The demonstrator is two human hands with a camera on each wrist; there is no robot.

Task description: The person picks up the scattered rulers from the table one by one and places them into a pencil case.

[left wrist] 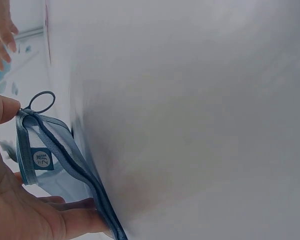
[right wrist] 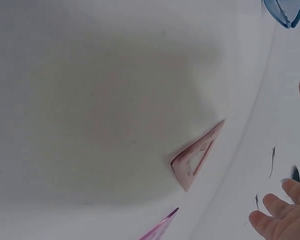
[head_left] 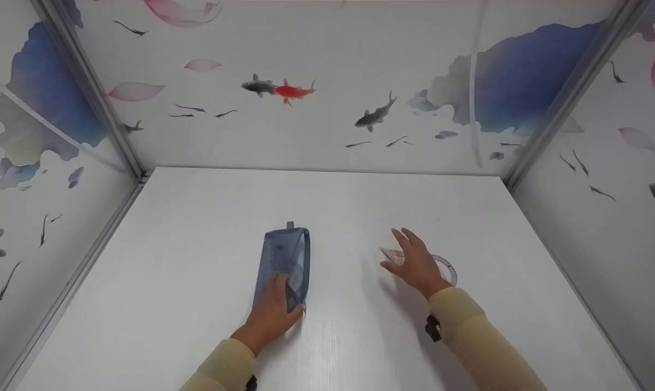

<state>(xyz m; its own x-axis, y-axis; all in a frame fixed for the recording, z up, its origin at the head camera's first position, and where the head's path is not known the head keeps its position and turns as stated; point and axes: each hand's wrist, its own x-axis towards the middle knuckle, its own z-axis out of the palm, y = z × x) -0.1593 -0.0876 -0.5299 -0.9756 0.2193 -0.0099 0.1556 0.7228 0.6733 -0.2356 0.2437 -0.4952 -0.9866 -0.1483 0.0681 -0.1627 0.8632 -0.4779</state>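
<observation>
A blue mesh pencil case [head_left: 279, 251] with a zip lies on the white table, left of the middle. My left hand [head_left: 269, 316] grips its near end, the thumb at the zip end by a small cord loop [left wrist: 42, 102] and the fingers along the other side. To the right, my right hand [head_left: 415, 267] is held above the table with its fingers spread and nothing in them. Below it lie a pinkish clear triangular set square [right wrist: 192, 159] and a clear protractor [head_left: 453, 270], partly hidden by the hand in the head view.
White panels painted with fish, petals and blue patches enclose the table [head_left: 208, 201] at the back [head_left: 316, 136] and both sides. Grey metal posts [head_left: 96, 92] stand at the back corners.
</observation>
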